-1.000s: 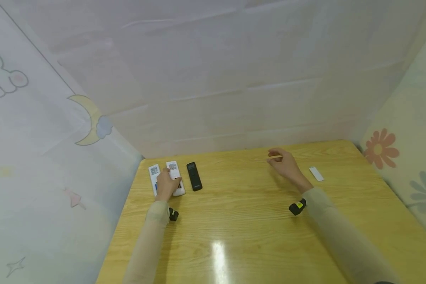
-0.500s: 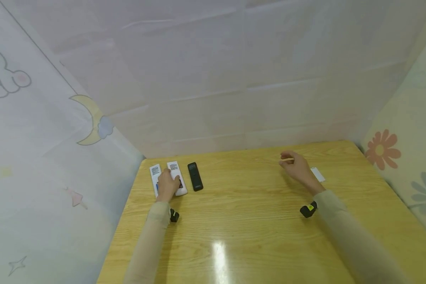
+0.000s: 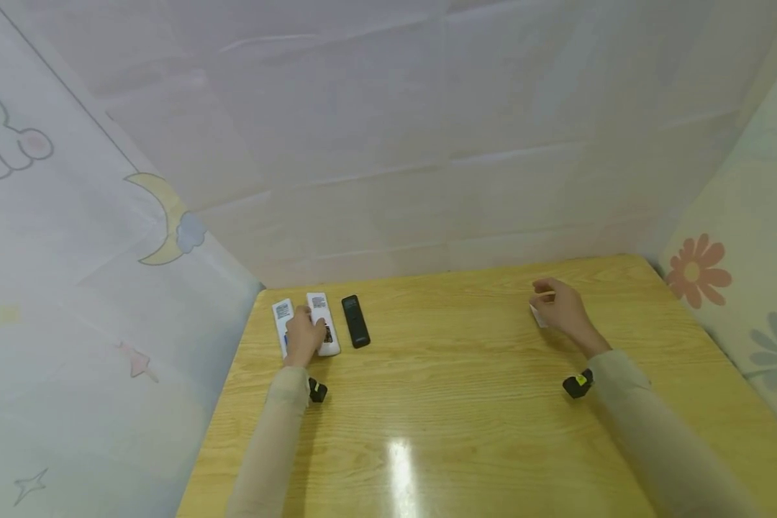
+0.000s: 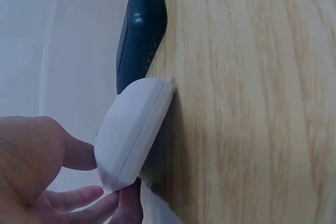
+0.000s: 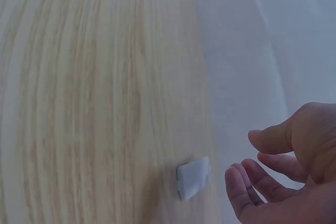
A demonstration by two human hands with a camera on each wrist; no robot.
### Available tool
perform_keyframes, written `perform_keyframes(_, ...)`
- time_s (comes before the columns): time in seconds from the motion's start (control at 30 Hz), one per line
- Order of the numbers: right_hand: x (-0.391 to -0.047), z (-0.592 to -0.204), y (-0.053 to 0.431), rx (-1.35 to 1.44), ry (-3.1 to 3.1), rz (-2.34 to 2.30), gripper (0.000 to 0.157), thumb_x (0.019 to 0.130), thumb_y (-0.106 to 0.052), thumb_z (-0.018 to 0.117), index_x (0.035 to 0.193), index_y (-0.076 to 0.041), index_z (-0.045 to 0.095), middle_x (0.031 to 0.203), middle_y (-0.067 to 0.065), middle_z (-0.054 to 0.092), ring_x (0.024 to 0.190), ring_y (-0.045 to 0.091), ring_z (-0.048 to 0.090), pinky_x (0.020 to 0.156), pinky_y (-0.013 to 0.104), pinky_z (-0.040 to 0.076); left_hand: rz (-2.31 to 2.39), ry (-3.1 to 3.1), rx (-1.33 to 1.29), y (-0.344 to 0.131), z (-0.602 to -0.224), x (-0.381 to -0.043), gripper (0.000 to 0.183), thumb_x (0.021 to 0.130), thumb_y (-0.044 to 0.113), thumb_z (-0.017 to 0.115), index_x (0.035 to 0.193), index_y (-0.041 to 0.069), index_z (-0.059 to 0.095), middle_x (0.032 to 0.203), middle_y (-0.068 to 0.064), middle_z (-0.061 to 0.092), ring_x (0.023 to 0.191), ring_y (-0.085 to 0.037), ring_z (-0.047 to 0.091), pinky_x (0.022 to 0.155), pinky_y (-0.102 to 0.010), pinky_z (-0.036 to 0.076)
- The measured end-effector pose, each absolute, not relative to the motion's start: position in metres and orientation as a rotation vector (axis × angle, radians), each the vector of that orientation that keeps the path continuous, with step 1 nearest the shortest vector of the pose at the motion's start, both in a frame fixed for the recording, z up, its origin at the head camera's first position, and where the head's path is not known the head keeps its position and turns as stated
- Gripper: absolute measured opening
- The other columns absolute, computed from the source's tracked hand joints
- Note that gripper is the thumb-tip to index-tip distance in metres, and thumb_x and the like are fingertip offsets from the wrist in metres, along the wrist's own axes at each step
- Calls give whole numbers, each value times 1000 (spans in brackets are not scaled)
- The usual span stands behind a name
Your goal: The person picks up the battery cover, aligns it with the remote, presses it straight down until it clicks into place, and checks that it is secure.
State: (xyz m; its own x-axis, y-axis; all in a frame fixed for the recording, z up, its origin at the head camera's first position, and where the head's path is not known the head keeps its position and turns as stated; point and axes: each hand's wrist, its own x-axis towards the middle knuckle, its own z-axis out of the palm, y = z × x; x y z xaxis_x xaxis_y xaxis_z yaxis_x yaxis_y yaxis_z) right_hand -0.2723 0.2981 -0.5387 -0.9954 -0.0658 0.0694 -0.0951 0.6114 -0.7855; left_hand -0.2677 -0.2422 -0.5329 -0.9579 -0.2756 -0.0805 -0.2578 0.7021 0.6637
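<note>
My left hand grips a white remote control between thumb and fingers. In the left wrist view, the rounded end of this remote control appears tilted, with the thumb on one side and fingers at its lower edge. Just left of it lies another white remote control, partly covered by the hand. A black remote control lies to the right. My right hand hovers with fingers loosely bent and nothing between them. Beside its fingertips a small flat white piece lies on the table, apart from the fingers.
The wooden table reaches back to a pale fabric wall. Printed side walls stand at left and right. A small black camera sits at the right wrist.
My right hand has moved to the right. The white piece, earlier to the right of that hand, now shows at the left of its fingers. My left hand keeps its grip.
</note>
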Motion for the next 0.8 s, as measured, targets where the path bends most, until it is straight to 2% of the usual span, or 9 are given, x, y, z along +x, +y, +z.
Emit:
perform_keyframes(0.2,-271,-543,301,160,-2820,1294,45,106,-7,63,144,14,52,139,38,57,119,55,64,94,60,61,-1109,-2895,435,-245,-534,-268,54,108,21,59,152,-7,45,129,-30,63,102,-38,72,78,-46,62)
perform_keyframes(0.4,-268,-545,301,131,-2882,1301,49,106,-9,61,148,14,49,145,38,53,126,54,58,102,64,55,-1120,-2895,449,-248,-534,-265,55,107,22,59,151,-7,46,128,-30,64,100,-37,72,74,-43,62)
perform_keyframes(0.6,-270,-553,303,160,-2922,1216,49,103,-3,59,147,16,50,142,41,54,123,57,59,100,66,55,-1123,-2892,451,-249,-536,-264,54,108,24,59,151,-7,47,126,-28,65,102,-36,71,77,-43,60)
perform_keyframes(0.8,-273,-557,305,144,-2933,1155,48,100,0,61,144,17,52,141,41,56,120,56,62,97,65,57,-1138,-2892,457,-251,-539,-265,55,108,24,58,151,-7,45,131,-29,62,111,-39,69,86,-49,60)
